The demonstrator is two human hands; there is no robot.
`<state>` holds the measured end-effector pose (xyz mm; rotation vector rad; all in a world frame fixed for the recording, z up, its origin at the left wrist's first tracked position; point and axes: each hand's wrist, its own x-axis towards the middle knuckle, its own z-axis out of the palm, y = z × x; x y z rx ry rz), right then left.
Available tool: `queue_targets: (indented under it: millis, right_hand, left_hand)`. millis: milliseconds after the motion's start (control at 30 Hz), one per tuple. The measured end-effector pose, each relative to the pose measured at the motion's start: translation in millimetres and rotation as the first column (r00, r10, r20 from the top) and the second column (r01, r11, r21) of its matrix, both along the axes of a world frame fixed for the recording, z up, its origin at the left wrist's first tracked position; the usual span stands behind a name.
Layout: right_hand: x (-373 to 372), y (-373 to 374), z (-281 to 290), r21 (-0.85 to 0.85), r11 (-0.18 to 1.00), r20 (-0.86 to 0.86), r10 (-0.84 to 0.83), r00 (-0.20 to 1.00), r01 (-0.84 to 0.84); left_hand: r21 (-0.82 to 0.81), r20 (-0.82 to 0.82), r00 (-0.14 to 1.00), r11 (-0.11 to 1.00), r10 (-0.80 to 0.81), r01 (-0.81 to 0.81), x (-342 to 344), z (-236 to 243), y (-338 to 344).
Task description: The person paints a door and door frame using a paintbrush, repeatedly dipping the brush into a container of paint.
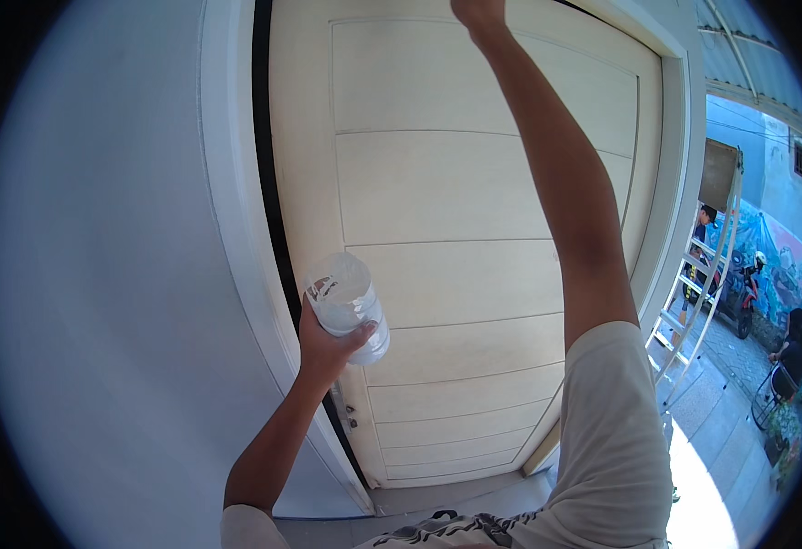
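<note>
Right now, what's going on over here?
A person is facing a cream panelled door. Their left hand grips a whitish, see-through container in front of the door, near its left side. Their right arm stretches up across the panels, but the right hand is mostly cut off by the picture's top edge, so whatever it holds or touches cannot be seen.

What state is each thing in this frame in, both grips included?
Left grip, closed around the plastic container
Plastic container, open-topped, white smears inside; fill level unclear
Right grip, raised, cut off by the top edge; open or closed unclear
Panelled door, upright in its frame, dark gap along its left edge; latching unclear
Stepladder, standing
Motorcycle, upright
</note>
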<state>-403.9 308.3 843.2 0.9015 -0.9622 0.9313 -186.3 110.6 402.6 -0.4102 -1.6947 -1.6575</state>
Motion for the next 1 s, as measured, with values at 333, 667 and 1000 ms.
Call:
queue_targets:
  millis: [333,667,1000]
  right_hand:
    - [-40,149,-31,-0.691,0.715,0.241,0.367,0.898,-0.106]
    - [34,-66,-32,-0.122,0.985,0.159,0.140,0.977,-0.121]
    - [-32,91,-1,-0.082,0.991,0.060,-0.101,0.993,0.106]
  left_hand:
    - [-0.011,0.013,1.000,1.000,0.012,-0.012,2,-4,-9]
    - [0.031,0.000,0.999,0.998,0.046,-0.046,3,-8,-14]
    - [0.047,0.000,1.000,0.999,0.016,-0.016,0,-4,-8]
